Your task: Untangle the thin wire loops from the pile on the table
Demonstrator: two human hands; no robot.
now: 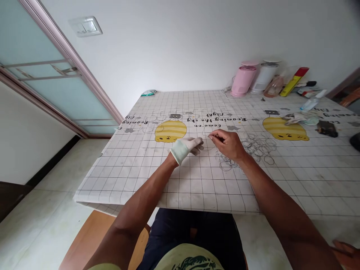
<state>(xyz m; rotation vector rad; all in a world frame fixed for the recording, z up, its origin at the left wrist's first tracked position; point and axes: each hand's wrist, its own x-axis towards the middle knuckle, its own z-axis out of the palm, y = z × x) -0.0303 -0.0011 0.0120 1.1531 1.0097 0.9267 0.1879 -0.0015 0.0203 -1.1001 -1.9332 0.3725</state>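
Observation:
My left hand (189,148), in a pale glove, hovers over the table with its fingers bent; the thumb and fingertips come together, and anything between them is too small to see. Just to its right, bare and pinched at thumb and fingertips, my right hand (227,143) holds what looks like thin dark wire. A loose tangle of the wire (260,148) lies in loops on the checked tablecloth (197,187), beside and partly beneath my right hand. A small gap separates the two hands.
Against the wall stand a pink cylinder (244,80), a white cylinder (264,77), a bottle (274,86) and a yellow-red box (294,82). Farther right lie a crumpled glove (300,118) and a dark block (327,128). A green packet (149,93) rests at the back left.

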